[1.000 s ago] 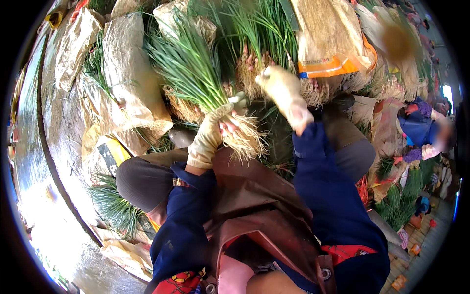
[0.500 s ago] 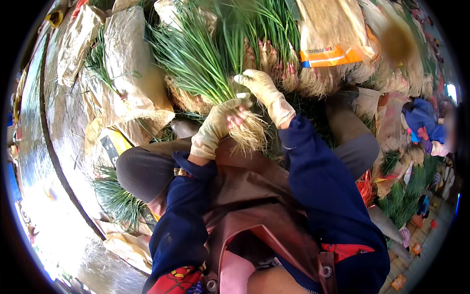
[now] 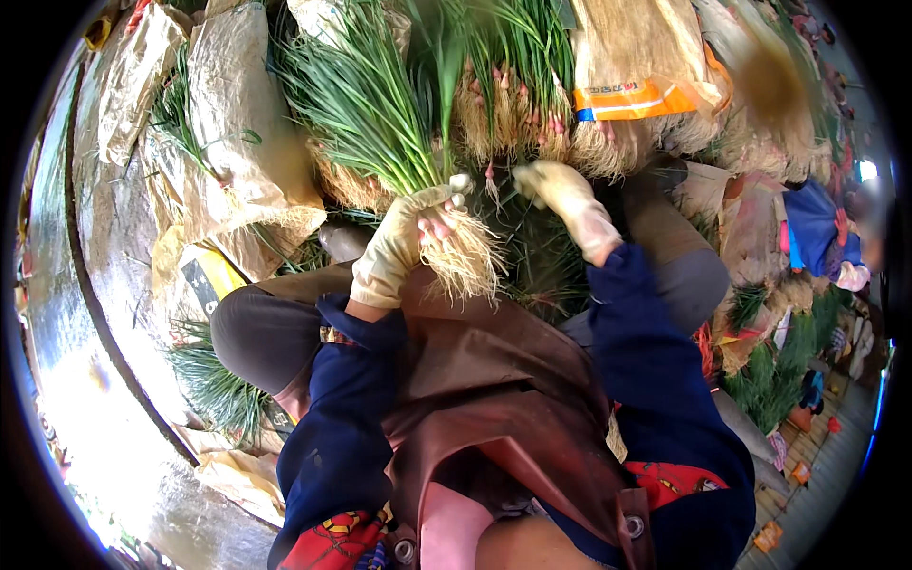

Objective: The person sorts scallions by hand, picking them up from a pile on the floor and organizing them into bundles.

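My left hand [image 3: 404, 237], in a pale work glove, is wrapped round a bunch of green garlic [image 3: 380, 133] just above the roots. Its long green leaves fan out up and away, while pinkish bulbs and stringy pale roots [image 3: 465, 255] hang out below my fist. To the right, apart from the bunch, my gloved right hand [image 3: 560, 195] is bent at the wrist, its fingers smeared by motion. Whether anything is in them does not show. Close beyond that hand lie more green garlic plants [image 3: 508, 104], roots toward me, with one stalk [image 3: 491, 182] sticking out nearest.
Woven sacks [image 3: 242, 104] lie at the far left, and another sack [image 3: 636, 57] covers plants at the far right. My bent knees [image 3: 271, 332] flank a brown apron [image 3: 494, 370]. A leafy pile [image 3: 223, 375] lies beside my left knee. Another person [image 3: 817, 233] is at the right.
My right hand has drawn away from the bunch, moving right and slightly nearer. My left hand still grips the green garlic, now a little further left in view.
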The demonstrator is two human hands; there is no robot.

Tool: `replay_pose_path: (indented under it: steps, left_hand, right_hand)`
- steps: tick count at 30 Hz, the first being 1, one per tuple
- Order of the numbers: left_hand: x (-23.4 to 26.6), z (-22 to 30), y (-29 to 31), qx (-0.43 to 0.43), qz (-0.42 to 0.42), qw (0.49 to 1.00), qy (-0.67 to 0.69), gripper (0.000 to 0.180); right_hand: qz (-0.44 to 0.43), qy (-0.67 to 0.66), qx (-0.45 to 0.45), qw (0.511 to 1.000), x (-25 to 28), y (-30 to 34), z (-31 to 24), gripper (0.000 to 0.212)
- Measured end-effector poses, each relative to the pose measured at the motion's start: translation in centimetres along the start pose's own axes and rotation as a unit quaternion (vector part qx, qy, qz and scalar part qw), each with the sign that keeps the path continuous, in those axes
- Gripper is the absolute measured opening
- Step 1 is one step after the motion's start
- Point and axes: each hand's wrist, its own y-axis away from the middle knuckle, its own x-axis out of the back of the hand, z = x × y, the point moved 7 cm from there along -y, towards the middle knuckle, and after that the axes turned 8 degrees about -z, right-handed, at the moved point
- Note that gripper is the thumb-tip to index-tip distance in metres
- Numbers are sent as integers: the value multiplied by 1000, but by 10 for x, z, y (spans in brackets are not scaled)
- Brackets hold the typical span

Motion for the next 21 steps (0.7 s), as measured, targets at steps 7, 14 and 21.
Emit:
replay_pose_path:
  steps: [7,14,21]
  left_hand:
    - [34,-13,-9,38,85,991,-92,27]
    - [0,-3,-4,2,63,998,-4,24]
    - [4,-3,-4,-32,14,999,13,33]
  right_hand:
    - [9,-56,103,993,-30,-3,-87,31]
    - [-44,-469,221,854,-45,-5,-98,16]
    - [-35,-556,156,815,-61,-8,-81,17]
